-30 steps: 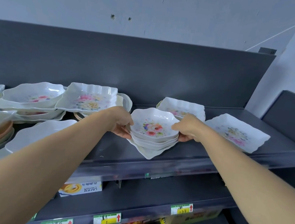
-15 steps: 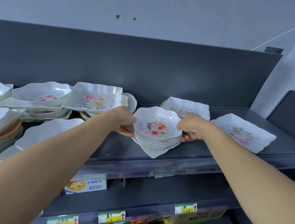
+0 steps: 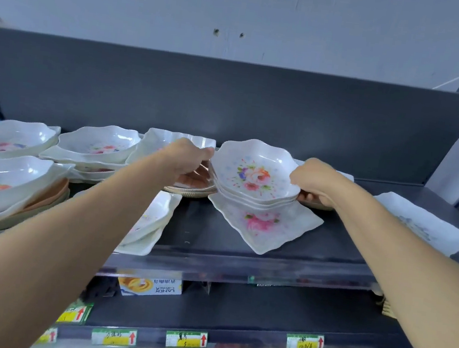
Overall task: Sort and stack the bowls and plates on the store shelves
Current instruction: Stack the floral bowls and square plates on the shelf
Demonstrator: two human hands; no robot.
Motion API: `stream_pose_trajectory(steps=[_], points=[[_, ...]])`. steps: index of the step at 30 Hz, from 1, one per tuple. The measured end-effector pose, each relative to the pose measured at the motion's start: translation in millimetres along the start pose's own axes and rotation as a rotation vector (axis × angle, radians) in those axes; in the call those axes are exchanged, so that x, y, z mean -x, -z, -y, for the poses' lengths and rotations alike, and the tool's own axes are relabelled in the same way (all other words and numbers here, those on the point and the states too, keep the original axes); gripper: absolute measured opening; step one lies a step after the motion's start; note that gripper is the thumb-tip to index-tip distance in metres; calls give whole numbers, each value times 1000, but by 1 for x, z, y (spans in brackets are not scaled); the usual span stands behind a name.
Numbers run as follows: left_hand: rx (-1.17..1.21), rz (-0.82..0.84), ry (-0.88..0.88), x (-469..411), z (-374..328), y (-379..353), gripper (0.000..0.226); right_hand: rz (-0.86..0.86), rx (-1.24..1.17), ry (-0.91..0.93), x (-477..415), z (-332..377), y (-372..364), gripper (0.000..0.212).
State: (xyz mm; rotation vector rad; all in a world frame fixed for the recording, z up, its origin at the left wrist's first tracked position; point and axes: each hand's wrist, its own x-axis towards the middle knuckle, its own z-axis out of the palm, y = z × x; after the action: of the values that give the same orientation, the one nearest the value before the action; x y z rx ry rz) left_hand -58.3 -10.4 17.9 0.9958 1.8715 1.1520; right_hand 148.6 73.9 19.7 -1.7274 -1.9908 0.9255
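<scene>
A small stack of white floral bowls [image 3: 254, 177] is lifted and tilted toward me above the dark top shelf [image 3: 209, 238]. My left hand [image 3: 186, 160] grips its left rim and my right hand [image 3: 312, 181] grips its right rim. Under the stack lies a white square plate [image 3: 265, 227] with a pink flower, flat on the shelf. Behind my left hand stands a square floral dish [image 3: 168, 140] on a tan plate [image 3: 188, 190], both partly hidden.
Stacks of white floral bowls [image 3: 98, 146] and bowls on orange plates [image 3: 4, 186] fill the shelf's left. White plates [image 3: 153, 222] lie under my left arm. A square plate [image 3: 421, 223] sits far right. Lower shelves carry price tags [image 3: 186, 339] and boxed goods.
The bowl stack has come up off the square plate and tilted toward me, both hands still on it. The pink-flowered plate beneath is now uncovered. The camera has moved closer.
</scene>
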Motion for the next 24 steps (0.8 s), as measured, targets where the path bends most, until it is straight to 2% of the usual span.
stream_pose_trajectory(steps=[2,4,6,10,15,17,19,21,24], points=[[-88,-109,-22,-1,1,23,21,-16,-5,53,0,13,-2,22],[-324,-231,-33,-4,10,52,10,-23,5,94,0,26,-6,23],[-519,-332,50,2,23,75,20,-29,4,116,-1,37,-11,22],[-918,-398,119,20,51,107,18,-2,7,173,-2,56,-26,21],[-1040,-372,127,28,75,116,15,52,15,228,-5,74,-48,20],[-1071,-376,110,31,75,116,5,65,17,236,-7,77,-54,20],[-1113,-384,124,32,76,114,18,73,22,245,-9,78,-58,19],[-1126,-392,127,31,78,113,22,72,34,249,-11,78,-59,18],[-1088,-381,136,30,78,114,7,68,37,260,-11,75,-57,19]])
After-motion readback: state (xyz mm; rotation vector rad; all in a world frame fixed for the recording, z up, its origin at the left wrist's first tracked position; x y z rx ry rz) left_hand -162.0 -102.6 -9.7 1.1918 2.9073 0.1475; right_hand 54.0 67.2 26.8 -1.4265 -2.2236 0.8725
